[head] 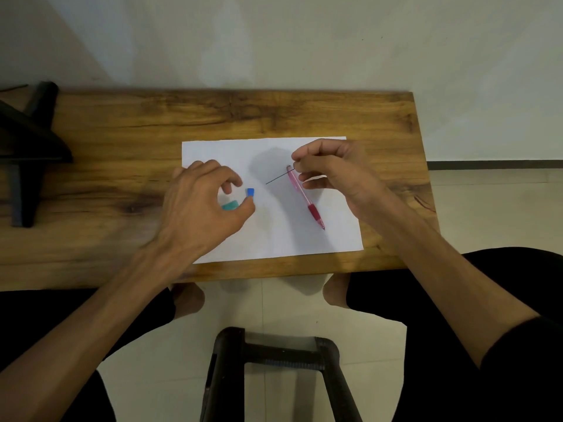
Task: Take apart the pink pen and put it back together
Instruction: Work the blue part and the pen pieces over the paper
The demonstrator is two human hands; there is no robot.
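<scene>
The pink pen (303, 196) lies on a white sheet of paper (274, 236), tip toward me, with a dark red grip near the tip. My right hand (332, 169) hovers over the pen's rear end and pinches a thin dark rod (278, 178) that slants down to the left. My left hand (201, 205) hangs over the sheet's left part, thumb and fingers curled apart around nothing. A small blue piece (250, 192) rests by the left thumb tip. A teal piece (230, 205) lies partly hidden under the left hand.
The paper lies on a wooden table (122, 141) with its right edge near the right hand. A black stand (27, 141) sits at the table's left end. Below the near edge are my knees and a black stool frame (274, 360).
</scene>
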